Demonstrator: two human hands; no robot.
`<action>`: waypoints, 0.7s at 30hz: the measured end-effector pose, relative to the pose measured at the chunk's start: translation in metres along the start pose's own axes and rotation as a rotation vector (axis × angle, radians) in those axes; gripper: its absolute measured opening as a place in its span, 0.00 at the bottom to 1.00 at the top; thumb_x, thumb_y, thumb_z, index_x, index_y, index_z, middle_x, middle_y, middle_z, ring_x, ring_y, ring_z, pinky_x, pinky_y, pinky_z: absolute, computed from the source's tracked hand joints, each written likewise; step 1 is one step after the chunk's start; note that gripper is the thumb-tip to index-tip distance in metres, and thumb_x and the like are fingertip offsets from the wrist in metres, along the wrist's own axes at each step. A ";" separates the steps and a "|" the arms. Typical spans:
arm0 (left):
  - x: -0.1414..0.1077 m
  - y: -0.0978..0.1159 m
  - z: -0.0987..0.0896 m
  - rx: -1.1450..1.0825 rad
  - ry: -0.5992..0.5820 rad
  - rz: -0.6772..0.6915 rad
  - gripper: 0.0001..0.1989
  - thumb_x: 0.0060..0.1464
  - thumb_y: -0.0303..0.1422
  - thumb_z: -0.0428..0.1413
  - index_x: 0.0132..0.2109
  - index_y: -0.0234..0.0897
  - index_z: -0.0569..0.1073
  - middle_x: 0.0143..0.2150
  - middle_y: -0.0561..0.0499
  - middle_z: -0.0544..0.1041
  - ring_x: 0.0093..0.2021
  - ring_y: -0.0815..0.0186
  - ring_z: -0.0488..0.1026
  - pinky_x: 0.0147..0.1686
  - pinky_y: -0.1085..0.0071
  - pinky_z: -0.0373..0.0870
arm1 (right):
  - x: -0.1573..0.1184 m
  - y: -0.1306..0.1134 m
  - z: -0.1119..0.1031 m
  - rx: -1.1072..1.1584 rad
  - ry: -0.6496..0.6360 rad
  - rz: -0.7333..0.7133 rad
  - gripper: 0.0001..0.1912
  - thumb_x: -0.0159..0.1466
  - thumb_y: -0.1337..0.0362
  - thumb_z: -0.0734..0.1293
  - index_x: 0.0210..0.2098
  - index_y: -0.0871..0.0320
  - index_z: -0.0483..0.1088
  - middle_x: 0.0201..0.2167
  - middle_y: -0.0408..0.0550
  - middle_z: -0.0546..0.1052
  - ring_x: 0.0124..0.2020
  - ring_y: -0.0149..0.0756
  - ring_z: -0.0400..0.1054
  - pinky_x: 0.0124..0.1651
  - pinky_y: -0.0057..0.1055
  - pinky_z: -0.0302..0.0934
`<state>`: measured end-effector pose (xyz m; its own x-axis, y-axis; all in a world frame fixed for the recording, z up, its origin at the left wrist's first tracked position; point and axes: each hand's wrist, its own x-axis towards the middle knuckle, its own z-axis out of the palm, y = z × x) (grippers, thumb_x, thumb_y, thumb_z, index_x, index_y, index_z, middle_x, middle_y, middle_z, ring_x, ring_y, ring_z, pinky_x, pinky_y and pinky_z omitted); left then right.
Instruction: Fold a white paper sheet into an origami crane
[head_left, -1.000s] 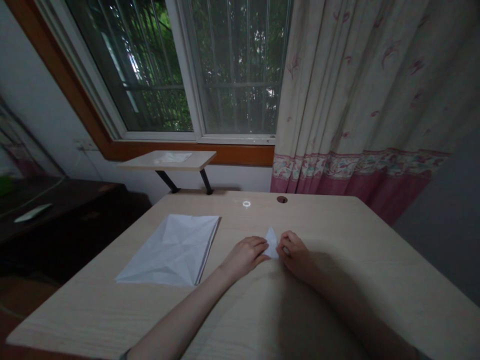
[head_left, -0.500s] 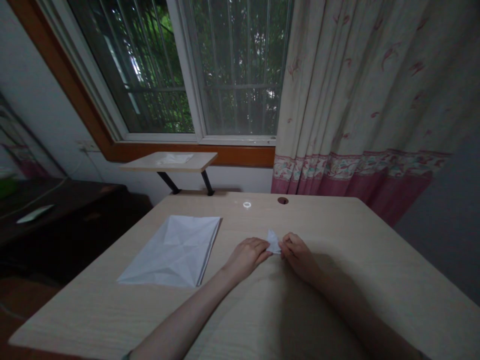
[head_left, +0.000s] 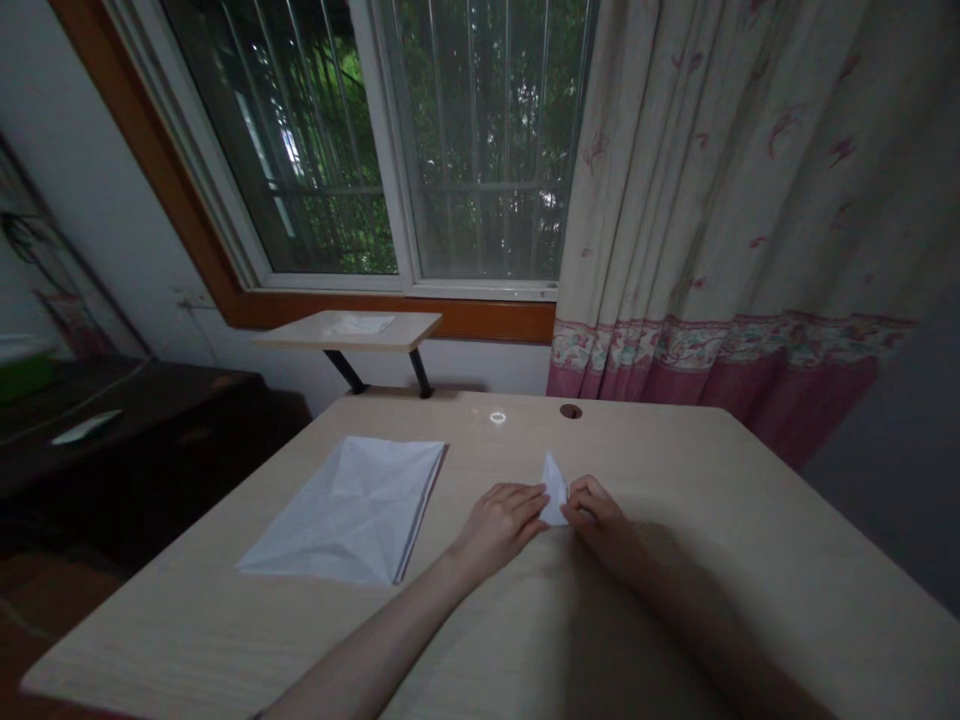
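Observation:
Between my hands is a small piece of folded white paper point(head_left: 554, 492), narrowing to a point at its far end. My left hand point(head_left: 504, 522) grips its left side, thumb near the lower edge and fingers over the paper. My right hand point(head_left: 596, 517), fingers curled, pinches the right edge. The hands hold the paper at or just over the tabletop; exactly how much it touches the table I cannot tell. Some of its folds are hidden by my fingers. To the left lies a stack of larger white paper sheets point(head_left: 352, 510) with crossing creases.
The pale wooden desk point(head_left: 187, 610) has a round cable hole point(head_left: 571, 411) near its back edge. A raised shelf point(head_left: 300, 335) at the back left bears a white paper point(head_left: 362, 325). Beyond are a barred window and a patterned curtain point(head_left: 675, 250). A dark table point(head_left: 150, 420) stands at left.
The folded paper now looks narrower and taller, its point more upright. Both hands stay on it with small finger shifts. The camera view has moved slightly.

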<state>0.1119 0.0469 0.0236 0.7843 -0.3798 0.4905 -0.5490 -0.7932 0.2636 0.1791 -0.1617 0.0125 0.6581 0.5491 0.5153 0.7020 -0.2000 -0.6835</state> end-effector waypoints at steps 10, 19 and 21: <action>0.004 0.004 0.009 -0.691 0.359 -0.354 0.13 0.52 0.30 0.64 0.44 0.37 0.70 0.47 0.46 0.71 0.48 0.62 0.72 0.48 0.65 0.71 | -0.005 -0.022 0.001 -0.198 -0.021 -0.007 0.09 0.69 0.67 0.57 0.33 0.55 0.66 0.39 0.50 0.69 0.40 0.41 0.66 0.46 0.39 0.63; 0.008 0.001 0.022 -1.139 0.220 -0.625 0.21 0.45 0.39 0.67 0.44 0.31 0.76 0.34 0.48 0.77 0.32 0.68 0.72 0.35 0.73 0.67 | -0.004 -0.013 0.005 -0.205 0.046 0.033 0.10 0.67 0.70 0.57 0.32 0.55 0.65 0.38 0.50 0.70 0.39 0.40 0.69 0.44 0.37 0.65; 0.008 0.002 0.021 -1.127 0.278 -0.668 0.19 0.42 0.39 0.69 0.38 0.31 0.76 0.30 0.51 0.75 0.30 0.69 0.70 0.32 0.75 0.66 | -0.004 -0.012 0.005 -0.223 0.044 0.029 0.10 0.68 0.69 0.58 0.31 0.55 0.66 0.38 0.50 0.71 0.39 0.40 0.69 0.44 0.37 0.66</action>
<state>0.1235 0.0322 0.0110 0.9833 0.1400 0.1160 -0.1288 0.0862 0.9879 0.1662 -0.1574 0.0161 0.6865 0.5053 0.5229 0.7224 -0.3919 -0.5697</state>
